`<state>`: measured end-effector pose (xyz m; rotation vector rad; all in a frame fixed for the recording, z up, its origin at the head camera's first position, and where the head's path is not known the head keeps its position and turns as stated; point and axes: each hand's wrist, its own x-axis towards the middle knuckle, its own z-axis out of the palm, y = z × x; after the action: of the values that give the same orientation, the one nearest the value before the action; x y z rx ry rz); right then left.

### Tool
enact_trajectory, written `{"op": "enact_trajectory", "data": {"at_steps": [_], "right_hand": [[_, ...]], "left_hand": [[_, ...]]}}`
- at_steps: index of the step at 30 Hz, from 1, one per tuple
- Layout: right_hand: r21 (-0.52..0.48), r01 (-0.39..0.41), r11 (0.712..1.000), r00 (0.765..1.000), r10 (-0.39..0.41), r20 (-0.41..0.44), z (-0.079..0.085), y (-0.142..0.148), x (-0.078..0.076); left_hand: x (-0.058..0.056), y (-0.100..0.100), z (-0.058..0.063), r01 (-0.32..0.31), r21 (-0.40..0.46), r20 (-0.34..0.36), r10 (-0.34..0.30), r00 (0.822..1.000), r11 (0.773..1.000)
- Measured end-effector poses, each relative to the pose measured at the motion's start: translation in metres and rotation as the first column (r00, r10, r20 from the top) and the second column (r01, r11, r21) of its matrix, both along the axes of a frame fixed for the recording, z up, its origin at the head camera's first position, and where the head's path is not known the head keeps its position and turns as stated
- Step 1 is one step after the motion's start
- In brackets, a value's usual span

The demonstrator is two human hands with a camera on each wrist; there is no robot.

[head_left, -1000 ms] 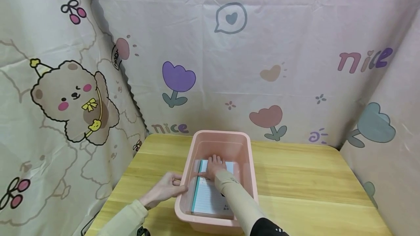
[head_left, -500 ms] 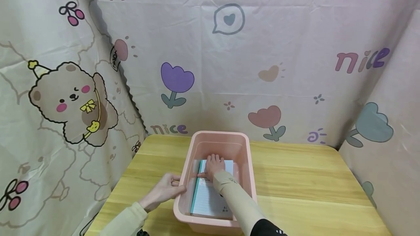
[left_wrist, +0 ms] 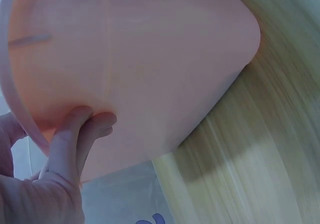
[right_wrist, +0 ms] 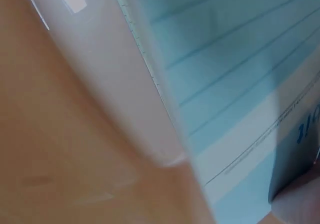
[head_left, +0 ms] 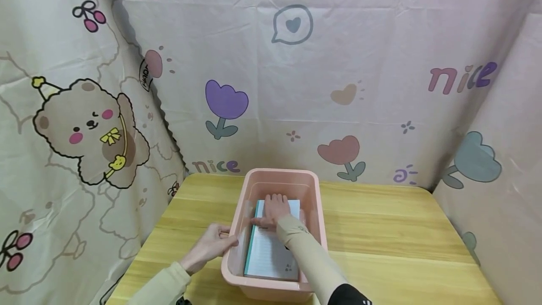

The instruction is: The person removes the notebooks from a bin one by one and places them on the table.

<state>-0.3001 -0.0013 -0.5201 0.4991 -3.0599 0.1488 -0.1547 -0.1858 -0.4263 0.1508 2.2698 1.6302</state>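
Both my hands are at work: the left hand [head_left: 211, 244] pinches the pale-pink plastic tub [head_left: 275, 183] by its side rim, and the right hand [head_left: 276, 210] lies over the light-blue, line-printed paper notebook [head_left: 271, 253] inside. Whether its fingertips grip, I cannot tell. I judge the notebook light, smooth and bendy, steadiest held across both long edges.
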Motion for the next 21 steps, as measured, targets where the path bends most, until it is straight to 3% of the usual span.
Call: {"op": "enact_trajectory", "data": {"at_steps": [4,11,21], "right_hand": [[0.004,0.027,1.000,0.998,-0.027,-0.059,0.009,0.000,0.003],[0.046,0.036,0.998,0.997,-0.033,-0.070,0.022,-0.001,0.007],[0.040,0.003,0.999,0.998,0.000,-0.063,0.052,0.001,0.008]], "left_hand": [[0.001,0.000,0.001,-0.002,0.004,-0.006,0.002,1.000,1.000],[0.001,0.002,0.002,-0.013,0.007,-0.012,0.013,1.000,1.000],[0.004,0.004,-0.001,-0.165,-0.045,-0.059,0.162,0.985,0.985]]}}
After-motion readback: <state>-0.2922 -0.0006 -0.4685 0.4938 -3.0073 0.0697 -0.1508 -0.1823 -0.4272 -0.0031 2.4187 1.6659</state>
